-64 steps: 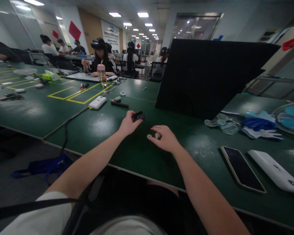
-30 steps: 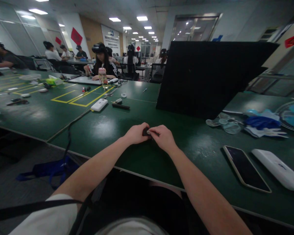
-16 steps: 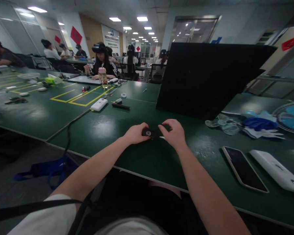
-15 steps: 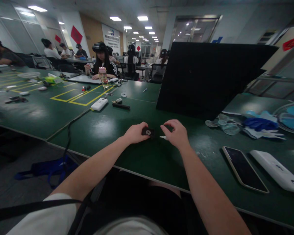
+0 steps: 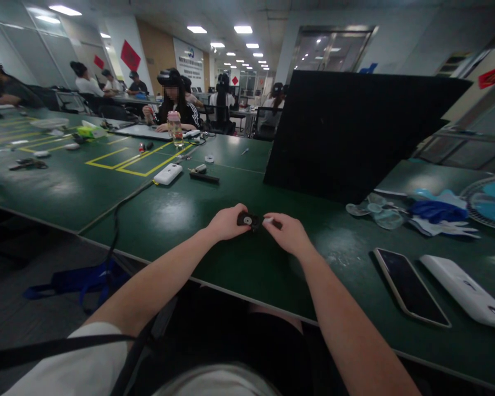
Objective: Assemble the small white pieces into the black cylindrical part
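And clamps a small black housing (image 5: 254, 220) with a grey disc (image 5: 247, 220) in the left hand (image 5: 226, 223), over the green table (image 5: 231, 269). Pinches a small white piece (image 5: 268, 220) in the right hand (image 5: 289, 232), just apart from the housing! Has a black bar (image 5: 205, 177) lying further back, a smartphone (image 5: 412, 287) off to the right.

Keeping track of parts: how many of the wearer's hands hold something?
2: the left hand grips a black part; the right hand pinches a small white piece. More items may be hidden.
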Action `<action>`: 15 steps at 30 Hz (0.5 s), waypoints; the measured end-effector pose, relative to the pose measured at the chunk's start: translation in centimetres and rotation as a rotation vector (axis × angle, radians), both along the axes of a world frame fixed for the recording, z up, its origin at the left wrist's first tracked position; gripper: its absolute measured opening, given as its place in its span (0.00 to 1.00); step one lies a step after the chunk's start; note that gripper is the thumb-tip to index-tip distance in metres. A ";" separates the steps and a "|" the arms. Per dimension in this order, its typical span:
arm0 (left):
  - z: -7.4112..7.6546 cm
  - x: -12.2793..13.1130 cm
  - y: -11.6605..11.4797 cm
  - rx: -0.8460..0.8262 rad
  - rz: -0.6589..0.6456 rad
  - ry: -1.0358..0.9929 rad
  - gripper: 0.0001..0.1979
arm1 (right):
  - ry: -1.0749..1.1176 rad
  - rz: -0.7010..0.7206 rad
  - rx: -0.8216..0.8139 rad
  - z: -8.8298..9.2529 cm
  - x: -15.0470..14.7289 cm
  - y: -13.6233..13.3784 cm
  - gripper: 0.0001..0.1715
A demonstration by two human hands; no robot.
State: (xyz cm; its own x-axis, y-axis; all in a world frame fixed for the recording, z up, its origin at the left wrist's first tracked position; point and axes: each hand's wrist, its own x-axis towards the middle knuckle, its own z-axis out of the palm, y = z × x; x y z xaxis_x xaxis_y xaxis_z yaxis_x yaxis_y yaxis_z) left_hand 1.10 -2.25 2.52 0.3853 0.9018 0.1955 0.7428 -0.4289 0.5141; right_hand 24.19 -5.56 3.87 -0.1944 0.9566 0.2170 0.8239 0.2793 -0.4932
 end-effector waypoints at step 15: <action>-0.4 0.1 0.0 0.004 -0.112 -0.033 0.23 | 0.064 0.096 0.047 -0.6 -1.5 -0.2 0.14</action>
State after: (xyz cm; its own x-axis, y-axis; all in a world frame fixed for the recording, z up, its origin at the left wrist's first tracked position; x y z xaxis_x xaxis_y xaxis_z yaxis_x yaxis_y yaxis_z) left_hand 1.21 -2.21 2.16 0.4767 0.8528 0.2134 0.6732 -0.5102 0.5352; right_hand 22.71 -5.78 3.25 -0.2686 0.9228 0.2763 0.7594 0.3793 -0.5287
